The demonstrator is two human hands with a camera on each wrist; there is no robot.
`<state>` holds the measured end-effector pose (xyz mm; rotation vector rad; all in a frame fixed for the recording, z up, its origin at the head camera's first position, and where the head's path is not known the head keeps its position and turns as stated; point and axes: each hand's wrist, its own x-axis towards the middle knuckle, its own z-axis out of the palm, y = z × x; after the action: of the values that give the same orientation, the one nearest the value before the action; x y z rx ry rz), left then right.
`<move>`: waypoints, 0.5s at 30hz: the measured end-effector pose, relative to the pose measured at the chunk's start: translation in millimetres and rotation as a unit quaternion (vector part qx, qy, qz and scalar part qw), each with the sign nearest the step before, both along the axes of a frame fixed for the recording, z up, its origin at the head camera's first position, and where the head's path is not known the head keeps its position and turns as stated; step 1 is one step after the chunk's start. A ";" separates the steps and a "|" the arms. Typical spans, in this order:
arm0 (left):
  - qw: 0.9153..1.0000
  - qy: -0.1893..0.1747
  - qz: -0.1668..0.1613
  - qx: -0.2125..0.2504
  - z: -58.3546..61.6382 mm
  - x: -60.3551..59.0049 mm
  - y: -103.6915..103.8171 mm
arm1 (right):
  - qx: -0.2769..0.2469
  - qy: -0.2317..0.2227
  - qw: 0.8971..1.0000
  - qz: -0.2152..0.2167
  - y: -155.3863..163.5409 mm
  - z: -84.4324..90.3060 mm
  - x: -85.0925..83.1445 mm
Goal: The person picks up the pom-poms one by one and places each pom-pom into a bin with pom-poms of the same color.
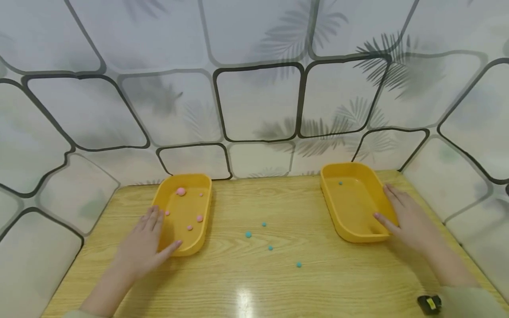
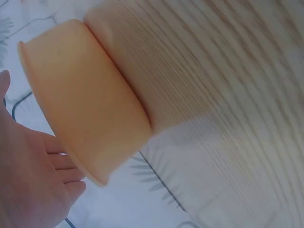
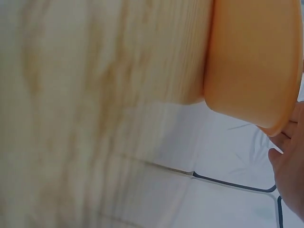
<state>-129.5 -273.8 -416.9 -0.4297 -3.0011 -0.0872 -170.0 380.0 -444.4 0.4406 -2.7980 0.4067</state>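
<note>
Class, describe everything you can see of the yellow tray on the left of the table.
The left yellow tray is a shallow, rounded-corner rectangular dish, plastic by its look, standing flat on the wooden table near the patterned wall. Several pink balls of differing sizes lie inside. The left hand rests against its outer edge, thumb touching the near corner.

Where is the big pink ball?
In the head view, the big pink ball lies inside the left tray, near its far end, beyond the left hand.
</note>
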 end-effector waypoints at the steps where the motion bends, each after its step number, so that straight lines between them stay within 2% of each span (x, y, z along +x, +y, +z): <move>1: 1.000 0.002 -0.002 0.002 1.0 0.0 2.7 | -0.001 -0.005 1.000 0.003 0.6 -1.5 -0.2; 9: 0.998 0.010 -0.038 0.039 9.3 3.0 32.8 | 0.008 -0.003 1.000 0.026 4.4 -8.0 -1.2; 15: 0.994 0.025 -0.079 0.066 3.1 3.3 57.4 | 0.022 -0.012 0.999 0.034 2.7 -9.5 -2.5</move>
<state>-126.3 -216.4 -413.8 -0.6429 -2.8858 -0.2807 -172.5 382.7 -453.8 0.5464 -2.8249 0.3692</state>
